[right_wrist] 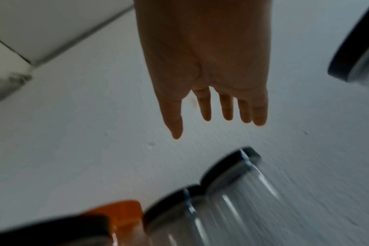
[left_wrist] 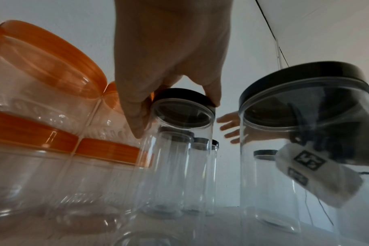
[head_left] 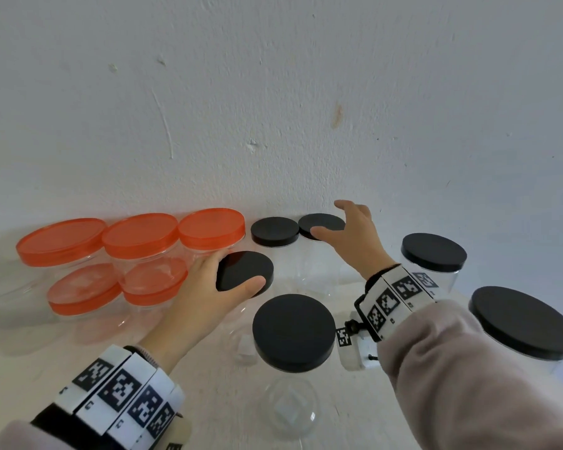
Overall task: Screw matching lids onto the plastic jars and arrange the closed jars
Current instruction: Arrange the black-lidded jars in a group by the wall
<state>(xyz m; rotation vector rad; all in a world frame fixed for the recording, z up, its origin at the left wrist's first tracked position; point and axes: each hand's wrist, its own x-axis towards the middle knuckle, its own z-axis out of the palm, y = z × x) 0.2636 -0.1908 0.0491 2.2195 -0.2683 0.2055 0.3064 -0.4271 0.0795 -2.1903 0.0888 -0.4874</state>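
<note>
My left hand [head_left: 241, 268] grips a black lid [head_left: 254, 263] between thumb and fingers, on top of a tall clear jar [left_wrist: 179, 158]. The left wrist view shows that hand [left_wrist: 175, 111] curled round the lid's rim [left_wrist: 179, 94]. My right hand [head_left: 327, 219] reaches to the back row with straight, spread fingers, over a small black-lidded jar [head_left: 325, 222] by the wall. It holds nothing. In the blurred right wrist view, the right hand [right_wrist: 192, 126] is above two black-lidded jars [right_wrist: 228, 166].
Several orange-lidded jars [head_left: 137, 235] stand stacked in two layers at the left, against the white wall [head_left: 273, 108]. Another small black-lidded jar [head_left: 274, 231] stands at the back. Wider black-lidded jars stand near the front [head_left: 294, 331] and at the right [head_left: 433, 251] [head_left: 524, 321].
</note>
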